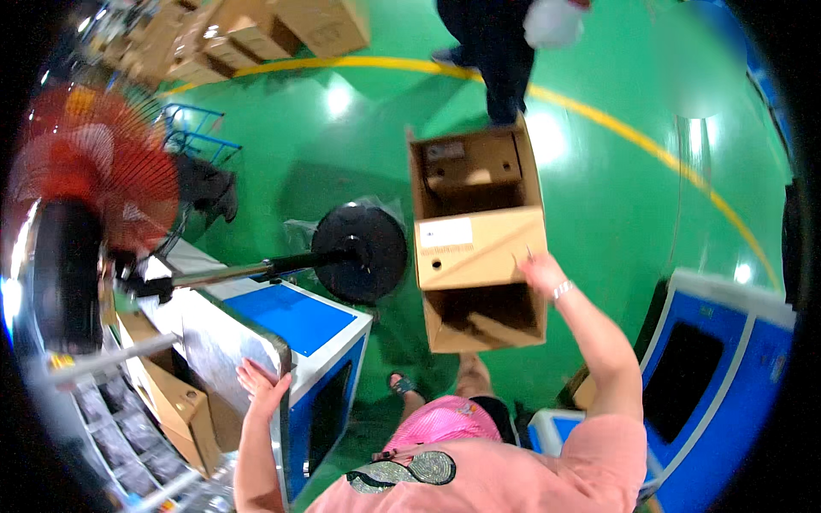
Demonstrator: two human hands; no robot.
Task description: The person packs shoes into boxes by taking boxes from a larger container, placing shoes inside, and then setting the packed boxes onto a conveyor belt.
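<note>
A large open carton (432, 329) stands in front of me, with a smaller brown cardboard box (483, 248) across its middle. That box has a white label and a round hole on its top face. My right hand (540, 274) is closed on the box's right side, its fingertips at the face near the edge. At the carton's far end sits another cardboard box (470, 162). On the left, my left hand (263, 387) rests with fingers spread at the edge of a shiny metal tabletop (227, 342). It holds nothing.
A floor fan (94, 162) stands on the left; its round black base (359, 253) lies left of the carton. Blue-and-white cabinets (295, 316) flank me. Someone in dark trousers (505, 64) stands beyond the carton. More cartons (321, 26) are stacked far left.
</note>
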